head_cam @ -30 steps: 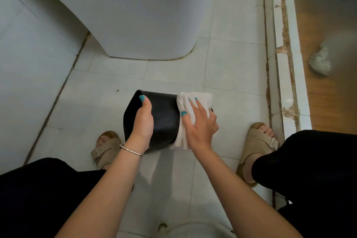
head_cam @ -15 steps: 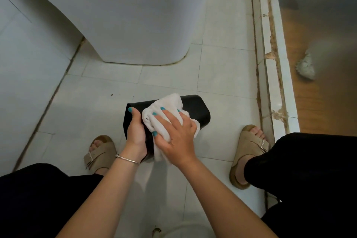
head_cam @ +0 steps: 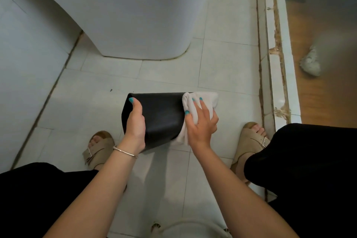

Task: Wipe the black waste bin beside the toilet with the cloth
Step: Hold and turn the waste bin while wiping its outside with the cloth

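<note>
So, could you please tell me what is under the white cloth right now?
The right end of the black bin lies under the white cloth, pressed by the right hand. That covered surface is hidden.

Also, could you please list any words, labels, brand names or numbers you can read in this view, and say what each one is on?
None: no text can be read in the head view.
The black waste bin shows a plain surface with no label.
The white cloth is unmarked.
The toilet shows no visible brand mark.
The sandals show buckles only, no lettering.
</note>
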A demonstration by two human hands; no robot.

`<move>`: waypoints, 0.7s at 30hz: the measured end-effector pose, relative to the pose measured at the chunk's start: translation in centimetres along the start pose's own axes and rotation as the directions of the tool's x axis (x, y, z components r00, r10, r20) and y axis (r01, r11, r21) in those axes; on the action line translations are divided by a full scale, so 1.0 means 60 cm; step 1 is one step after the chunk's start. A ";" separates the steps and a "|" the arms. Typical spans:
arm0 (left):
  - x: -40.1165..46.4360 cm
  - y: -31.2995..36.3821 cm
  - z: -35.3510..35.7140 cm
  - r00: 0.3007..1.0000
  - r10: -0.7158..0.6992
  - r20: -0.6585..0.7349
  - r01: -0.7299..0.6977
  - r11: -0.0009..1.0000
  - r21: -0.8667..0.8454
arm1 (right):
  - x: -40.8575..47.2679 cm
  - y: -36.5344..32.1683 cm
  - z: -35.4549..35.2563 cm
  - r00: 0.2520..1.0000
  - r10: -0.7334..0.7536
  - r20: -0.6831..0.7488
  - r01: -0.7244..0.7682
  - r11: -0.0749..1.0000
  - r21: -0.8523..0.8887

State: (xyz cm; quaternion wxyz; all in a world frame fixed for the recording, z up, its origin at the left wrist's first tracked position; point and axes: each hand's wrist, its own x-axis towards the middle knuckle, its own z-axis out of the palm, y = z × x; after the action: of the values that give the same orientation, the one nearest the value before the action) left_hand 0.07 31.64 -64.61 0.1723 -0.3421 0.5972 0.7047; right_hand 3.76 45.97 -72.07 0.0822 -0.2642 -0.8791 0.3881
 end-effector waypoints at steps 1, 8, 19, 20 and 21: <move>-0.001 0.000 0.003 1.000 0.016 -0.004 -0.016 1.000 -0.002 | -0.005 -0.007 0.000 1.000 -0.012 0.001 0.012 1.000 0.008; -0.005 0.007 0.003 0.989 0.008 0.148 -0.003 0.999 -0.033 | -0.083 -0.095 -0.004 0.943 -0.330 0.050 0.329 0.944 0.029; -0.015 -0.010 0.001 0.968 0.042 0.249 -0.056 0.997 0.052 | -0.067 -0.071 -0.028 0.961 -0.267 0.077 0.267 0.964 0.007; -0.013 -0.013 0.002 0.974 0.056 0.220 -0.073 0.995 0.071 | -0.060 -0.063 -0.029 0.966 -0.255 0.045 0.255 0.967 0.001; -0.012 -0.014 0.003 0.979 0.071 0.190 -0.091 0.991 0.101 | -0.053 -0.054 -0.031 0.971 -0.237 0.024 0.238 0.971 -0.006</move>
State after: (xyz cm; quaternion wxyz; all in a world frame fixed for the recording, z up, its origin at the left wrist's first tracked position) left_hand 1.08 32.10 -64.74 0.2167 -0.2403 0.6295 0.7064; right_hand 5.83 43.67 -68.27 0.1170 -0.1530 -0.9069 0.3748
